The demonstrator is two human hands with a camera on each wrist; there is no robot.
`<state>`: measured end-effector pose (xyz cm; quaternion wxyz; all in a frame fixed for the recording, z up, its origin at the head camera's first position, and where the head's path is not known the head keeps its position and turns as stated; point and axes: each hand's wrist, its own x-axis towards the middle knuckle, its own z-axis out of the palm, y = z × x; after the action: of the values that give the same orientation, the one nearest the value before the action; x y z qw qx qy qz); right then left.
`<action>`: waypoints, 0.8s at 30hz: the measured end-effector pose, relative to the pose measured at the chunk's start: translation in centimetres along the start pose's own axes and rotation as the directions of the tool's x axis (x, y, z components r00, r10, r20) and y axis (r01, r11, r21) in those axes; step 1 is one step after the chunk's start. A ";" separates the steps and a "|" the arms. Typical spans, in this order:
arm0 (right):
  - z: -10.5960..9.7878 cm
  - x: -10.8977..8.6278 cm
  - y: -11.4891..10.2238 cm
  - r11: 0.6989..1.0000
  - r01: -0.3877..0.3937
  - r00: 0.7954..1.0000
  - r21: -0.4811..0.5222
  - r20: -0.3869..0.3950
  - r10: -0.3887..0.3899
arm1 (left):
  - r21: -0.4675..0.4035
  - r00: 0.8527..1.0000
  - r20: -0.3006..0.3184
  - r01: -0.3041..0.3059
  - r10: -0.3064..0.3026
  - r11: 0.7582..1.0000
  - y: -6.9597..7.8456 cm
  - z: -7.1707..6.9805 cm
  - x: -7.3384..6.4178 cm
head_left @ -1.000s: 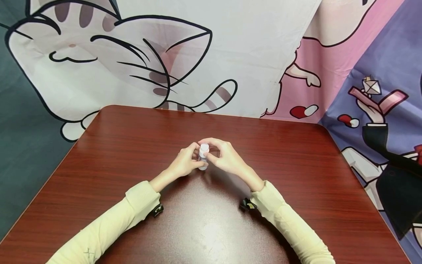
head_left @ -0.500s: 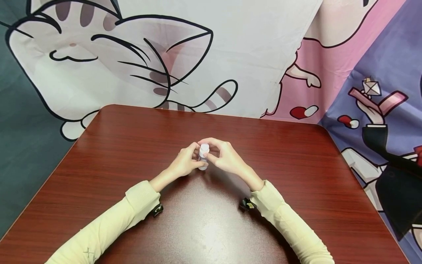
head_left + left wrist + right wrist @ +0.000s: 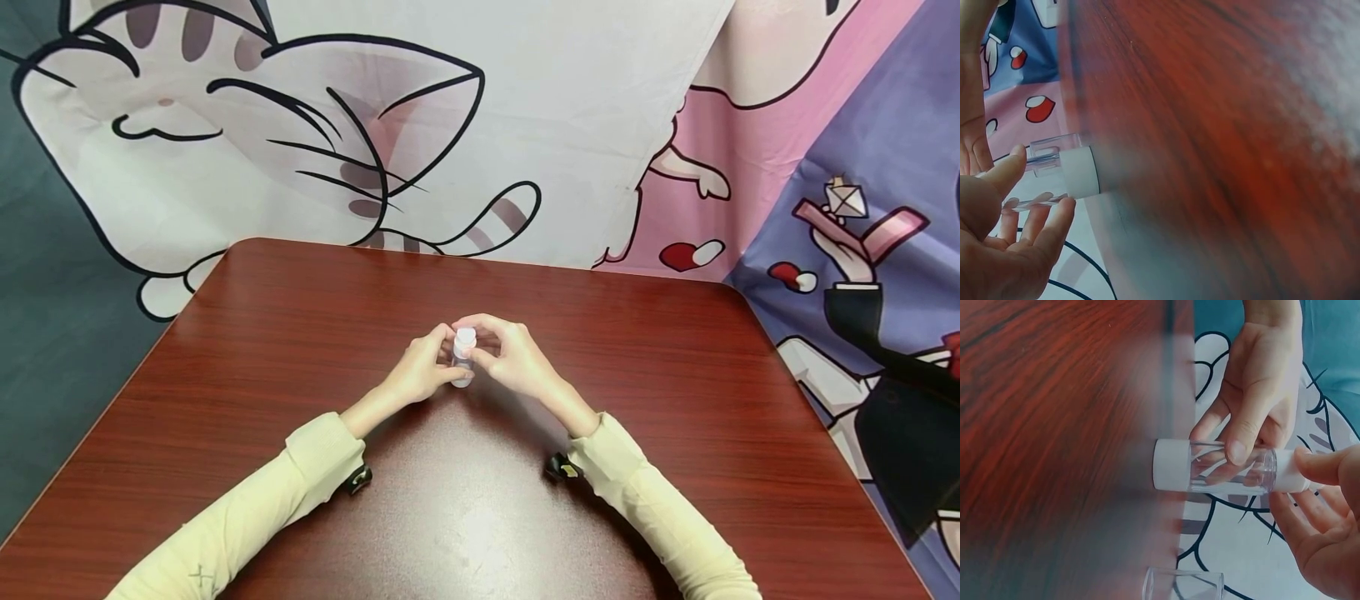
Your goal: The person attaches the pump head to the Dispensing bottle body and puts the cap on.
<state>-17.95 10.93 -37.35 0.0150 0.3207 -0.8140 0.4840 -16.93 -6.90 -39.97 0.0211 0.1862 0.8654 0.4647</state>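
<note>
A small bottle point(image 3: 463, 367) stands upright near the middle of the table, with a white base, a clear body point(image 3: 1229, 475) and a white top point(image 3: 1289, 472). My left hand point(image 3: 418, 367) grips the clear body, thumb on the near side and fingers behind. From the other side my right hand point(image 3: 521, 358) pinches the white top between thumb and fingers. In the right wrist view a clear, cup-like piece point(image 3: 1185, 586) shows at the bottom edge, apart from the bottle. The head view does not show that piece.
The reddish-brown wooden table point(image 3: 360, 287) has its far edge beyond the hands. Behind it hangs a cloth backdrop point(image 3: 585, 125) with cartoon prints. Pale sleeves cover both forearms, and a dark wrist camera point(image 3: 562, 467) sits under the right cuff.
</note>
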 end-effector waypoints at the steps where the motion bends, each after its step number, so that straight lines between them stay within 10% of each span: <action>1: 0.1 0.0 0.0 1.000 -0.005 1.000 -0.003 -0.008 0.005 | 0.008 1.000 -0.002 -0.006 0.006 1.000 0.0 0.0 0.0; 24: 1.0 -0.3 0.2 0.999 -0.024 0.989 -0.041 -0.150 0.017 | 0.029 1.000 -0.012 -0.028 0.029 0.999 0.3 0.0 -0.1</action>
<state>-17.52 10.32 -38.11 0.0777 0.2748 -0.8241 0.4892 -16.72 -6.80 -39.75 0.0063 0.1958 0.8694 0.4536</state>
